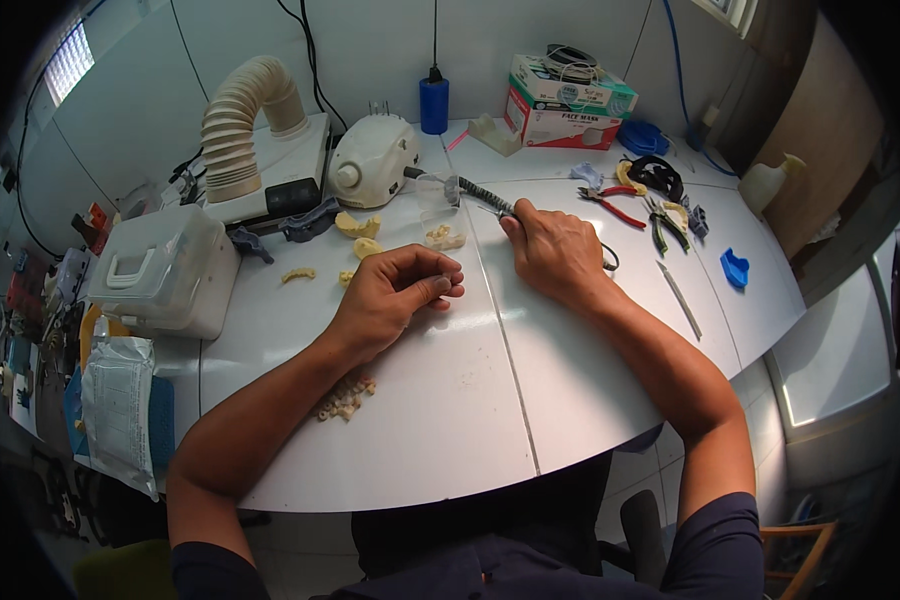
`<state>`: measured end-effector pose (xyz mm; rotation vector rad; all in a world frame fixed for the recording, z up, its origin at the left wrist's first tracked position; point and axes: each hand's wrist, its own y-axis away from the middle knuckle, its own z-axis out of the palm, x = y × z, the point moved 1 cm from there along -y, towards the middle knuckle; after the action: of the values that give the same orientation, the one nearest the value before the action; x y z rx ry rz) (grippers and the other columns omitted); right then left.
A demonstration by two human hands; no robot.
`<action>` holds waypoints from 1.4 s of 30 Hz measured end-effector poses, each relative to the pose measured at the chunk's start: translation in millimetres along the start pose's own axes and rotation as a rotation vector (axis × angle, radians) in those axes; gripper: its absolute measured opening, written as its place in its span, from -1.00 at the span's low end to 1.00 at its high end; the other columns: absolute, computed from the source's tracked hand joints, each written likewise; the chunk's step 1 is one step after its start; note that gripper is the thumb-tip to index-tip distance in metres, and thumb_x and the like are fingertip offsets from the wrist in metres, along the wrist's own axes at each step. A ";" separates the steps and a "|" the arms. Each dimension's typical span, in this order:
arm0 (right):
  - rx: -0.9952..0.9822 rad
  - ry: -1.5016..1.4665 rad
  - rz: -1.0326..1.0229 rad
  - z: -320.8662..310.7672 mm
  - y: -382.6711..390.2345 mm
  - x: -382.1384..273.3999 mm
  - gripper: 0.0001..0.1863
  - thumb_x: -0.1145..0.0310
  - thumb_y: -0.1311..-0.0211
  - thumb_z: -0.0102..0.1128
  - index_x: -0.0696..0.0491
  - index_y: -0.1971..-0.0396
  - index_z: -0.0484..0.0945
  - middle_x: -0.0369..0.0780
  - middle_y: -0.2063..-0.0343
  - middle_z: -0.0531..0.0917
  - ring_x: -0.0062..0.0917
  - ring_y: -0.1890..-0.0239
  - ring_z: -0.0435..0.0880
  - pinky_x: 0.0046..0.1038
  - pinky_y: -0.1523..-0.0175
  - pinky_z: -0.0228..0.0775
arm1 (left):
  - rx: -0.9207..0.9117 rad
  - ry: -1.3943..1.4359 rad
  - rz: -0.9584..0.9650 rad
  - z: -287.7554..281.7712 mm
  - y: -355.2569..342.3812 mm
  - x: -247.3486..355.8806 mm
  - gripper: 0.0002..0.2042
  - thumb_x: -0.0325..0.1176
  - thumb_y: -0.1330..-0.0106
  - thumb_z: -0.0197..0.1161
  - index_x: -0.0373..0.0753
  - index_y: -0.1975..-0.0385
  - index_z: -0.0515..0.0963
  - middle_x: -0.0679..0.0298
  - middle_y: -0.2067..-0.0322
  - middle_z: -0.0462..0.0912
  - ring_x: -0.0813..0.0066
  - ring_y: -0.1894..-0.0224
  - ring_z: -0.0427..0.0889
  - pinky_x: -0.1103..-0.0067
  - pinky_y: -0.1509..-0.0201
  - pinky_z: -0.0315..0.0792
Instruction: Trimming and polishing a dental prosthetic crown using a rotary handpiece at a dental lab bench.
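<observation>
The left hand (388, 290) is closed in a pinch, thumb against the curled index finger, but whether a small piece sits between them cannot be told; the right hand (560, 250), above and to its right, grasps a slim metal tool (492, 210) whose thin tip shows just left of the fingers. Well left of the pinch stands a white case (165, 270). Below the pinch and somewhat left lies a heap of pale tooth-like pieces (346, 400), partly covered by the left forearm (280, 415). Above and left of the pinch sit a yellow dental cast (358, 225) and, behind it, a white machine (375, 165). Directly above the pinch, a clear box (428, 214) holds more pale pieces (440, 236). The step in hand looks like close work on something small, with the tip apart from the left fingers; bringing them together would call for a steady pinch and fingertips kept clear of the tip. A dark ribbed cord (485, 194) reaches the right hand, which hides how it joins the tool. Right of that grip lie red-handled pliers (622, 213), green-handled pliers (662, 218), a pale knife-like tool (680, 302) and a blue tray (735, 268); beyond them the view darkens and is cut off.
</observation>
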<state>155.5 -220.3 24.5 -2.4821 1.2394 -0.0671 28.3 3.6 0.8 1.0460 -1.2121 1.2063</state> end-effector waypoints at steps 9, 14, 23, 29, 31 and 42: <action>0.106 -0.140 -0.200 5.4 14.3 8.8 -0.67 0.10 -0.61 0.17 0.09 0.22 0.57 -0.12 0.49 0.71 -0.13 0.53 0.72 -0.10 0.44 0.52 | -0.007 -0.025 -0.099 11.7 -15.5 -2.5 -0.82 -0.52 -0.51 0.41 -0.32 -0.04 0.65 0.22 0.10 0.78 0.42 -0.03 0.83 0.55 -0.04 0.72; 0.048 -0.218 -0.227 -5.6 16.4 13.0 -0.72 0.15 -0.53 0.30 0.08 0.18 0.55 -0.15 0.43 0.71 -0.19 0.43 0.75 -0.15 0.38 0.53 | -0.044 -0.035 -0.064 11.7 -10.1 1.7 -0.77 -0.54 -0.52 0.40 -0.33 -0.09 0.61 0.22 0.13 0.79 0.51 0.04 0.82 0.58 -0.06 0.72; 0.010 -0.323 -0.391 -9.1 31.8 3.8 -0.73 0.24 -0.25 0.58 -0.05 0.11 0.74 -0.27 0.32 0.56 -0.37 0.23 0.58 -0.28 0.14 0.38 | -0.021 -0.039 -0.106 9.3 -3.4 3.1 -0.81 -0.56 -0.51 0.39 -0.35 -0.05 0.62 0.20 0.11 0.79 0.52 0.05 0.81 0.60 -0.04 0.72; -0.012 -0.315 -0.324 -5.4 33.6 4.0 -0.62 0.31 -0.23 0.59 -0.06 -0.06 0.82 -0.25 0.26 0.57 -0.39 0.18 0.56 -0.29 0.09 0.36 | -0.023 -0.071 -0.101 9.4 -1.1 3.3 -0.82 -0.60 -0.51 0.38 -0.34 -0.02 0.58 0.15 0.06 0.77 0.40 -0.03 0.83 0.55 -0.05 0.75; 0.011 -0.244 -0.318 -5.3 33.8 3.9 -0.59 0.36 -0.24 0.56 0.01 -0.10 0.79 -0.22 0.25 0.58 -0.36 0.16 0.56 -0.29 0.07 0.36 | -0.027 -0.057 -0.096 10.1 -0.9 4.4 -0.82 -0.61 -0.51 0.36 -0.34 -0.01 0.57 0.15 0.05 0.76 0.39 -0.04 0.82 0.55 -0.06 0.75; 0.117 -0.393 -0.414 -14.4 32.1 -2.7 -0.54 0.44 -0.12 0.59 0.08 -0.07 0.76 -0.19 0.16 0.64 -0.31 0.08 0.61 -0.27 -0.01 0.37 | -0.032 -0.075 -0.066 12.6 -1.0 3.4 -0.70 -0.64 -0.51 0.33 -0.32 -0.15 0.47 0.14 0.02 0.73 0.41 -0.09 0.80 0.55 -0.11 0.75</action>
<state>126.4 -240.2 27.3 -2.4519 0.5412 0.2258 27.9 -8.7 5.4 1.1074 -1.2414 1.1024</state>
